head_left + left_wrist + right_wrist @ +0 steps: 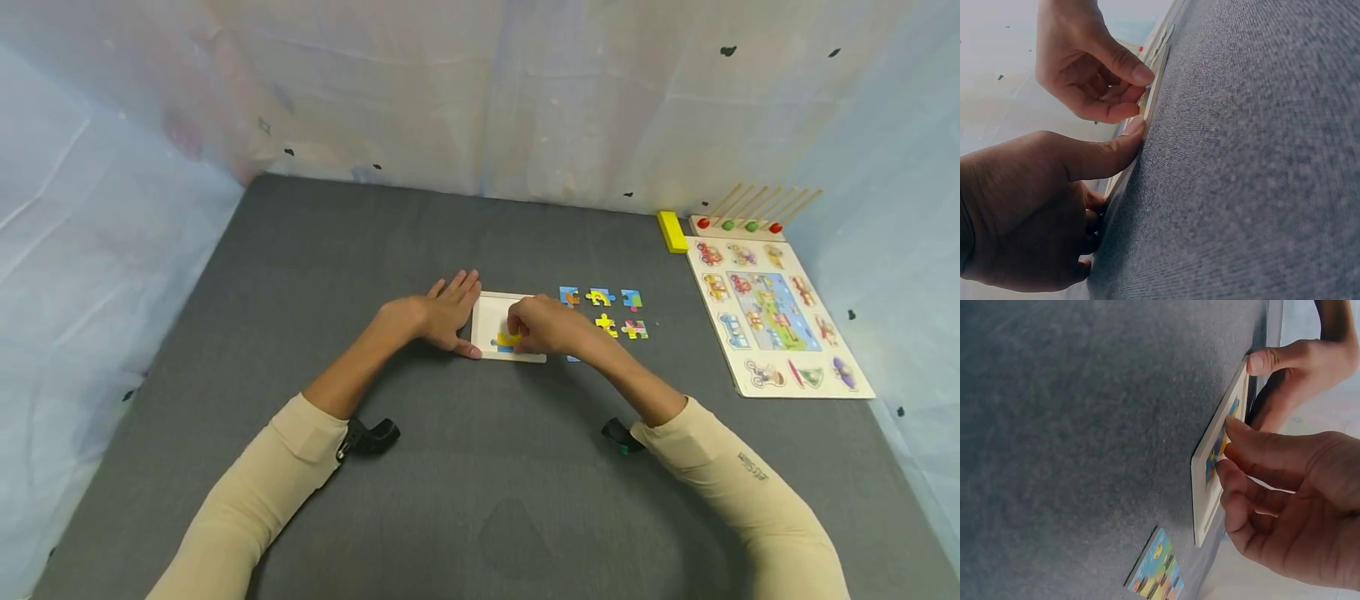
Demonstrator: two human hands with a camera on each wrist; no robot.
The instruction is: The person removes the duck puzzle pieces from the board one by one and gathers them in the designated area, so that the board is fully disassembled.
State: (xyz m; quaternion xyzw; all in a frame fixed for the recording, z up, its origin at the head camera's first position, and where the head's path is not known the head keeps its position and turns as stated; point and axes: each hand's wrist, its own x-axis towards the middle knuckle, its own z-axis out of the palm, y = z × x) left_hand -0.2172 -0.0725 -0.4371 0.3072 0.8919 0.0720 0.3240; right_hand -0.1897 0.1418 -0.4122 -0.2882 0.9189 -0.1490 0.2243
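A shallow white puzzle tray [491, 310] lies flat on the grey table, with a yellow-and-blue jigsaw piece [507, 342] at its near edge. My left hand [448, 315] lies with fingers spread along the tray's left side, its thumb touching the near left corner. Over the tray, my right hand [546, 325] has its fingers curled; in the right wrist view its thumb and index finger [1235, 481] pinch at a jigsaw piece [1213, 459] low in the tray. Those fingertips hide part of the piece.
Several loose jigsaw pieces [601, 297] lie right of the tray, one partly under my right wrist. Farther right are a picture board [720, 333], a yellow block [672, 232] and a pegged rack with beads [738, 227]. Sheeting [480, 100] hangs behind the table.
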